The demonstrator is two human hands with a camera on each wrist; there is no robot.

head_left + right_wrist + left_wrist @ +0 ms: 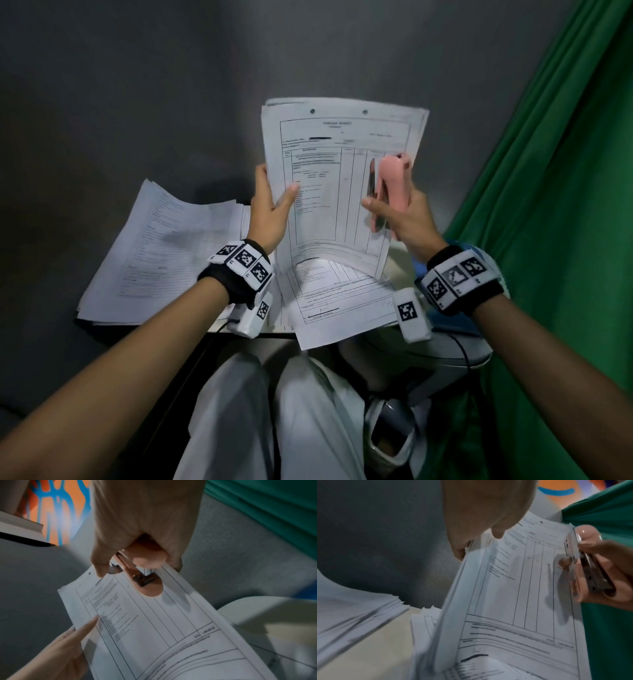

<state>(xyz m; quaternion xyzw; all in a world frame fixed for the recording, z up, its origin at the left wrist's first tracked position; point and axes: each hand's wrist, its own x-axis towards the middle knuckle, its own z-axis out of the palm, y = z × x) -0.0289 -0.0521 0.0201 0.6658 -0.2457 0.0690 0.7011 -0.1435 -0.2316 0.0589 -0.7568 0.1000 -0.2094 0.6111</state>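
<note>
Head view, left of frame: a spare stack of forms (161, 253) lies flat on the table (373, 646), not in play. Next over, left hand (270, 209): grip clamped on the left edge of the sheaf of forms (329, 164), thumb on the front sheet, fingers behind. The sheaf is up in the air at centre frame, roughly upright, with its lower end curling down toward the loose sheets (342, 308) on the table beneath. Its top edges are fanned, not squared. Right of centre, right hand (407, 222): grip closed round the pink stapler (394, 185), which sits against the sheaf's right edge about mid-height, thumb reaching onto the paper. I can't tell from any view whether the paper is actually in the stapler's mouth. Green curtain (555, 205) fills the far right. Risks as I read them: firing now would lock in the fanned misalignment, since nothing is tapping the edges true. The staple could also land mid-edge instead of at a corner. With one pinch carrying the weight, back sheets could slide out. The right hand is doing two jobs, so squeezing the stapler may let the right edge sag. The lowest loose sheet overhangs the table edge at bottom centre and a nudge could drop it.
</note>
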